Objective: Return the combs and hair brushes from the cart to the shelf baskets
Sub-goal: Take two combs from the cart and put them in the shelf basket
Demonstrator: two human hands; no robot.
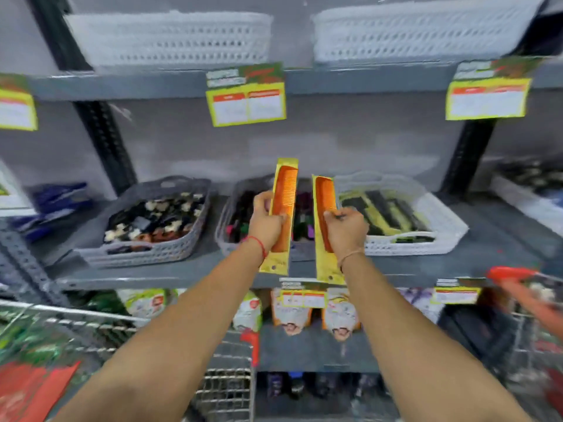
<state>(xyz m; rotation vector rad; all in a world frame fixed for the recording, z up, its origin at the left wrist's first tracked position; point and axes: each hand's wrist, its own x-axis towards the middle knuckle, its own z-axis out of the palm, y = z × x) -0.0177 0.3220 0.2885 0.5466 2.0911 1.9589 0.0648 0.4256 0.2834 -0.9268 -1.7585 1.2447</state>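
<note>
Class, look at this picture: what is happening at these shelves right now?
A person holds one packaged orange comb in each hand, upright, in front of the middle shelf. The left hand grips the left comb; the right hand grips the right comb. Both are above the baskets, near the white basket, not yet put down.

Two bare forearms reach into view from the bottom edge, with no sleeves showing anywhere along them. The left hand [268,222] has a thin red thread bracelet [258,243] tied around its wrist, the cord sitting as a single narrow loop. The right hand [345,229] carries a thin, pale tan thread band [350,256] around its wrist, also one slim strand. No rings or watch can be made out on either hand; the fingers are somewhat blurred, so finer detail such as nails cannot be told.
</note>
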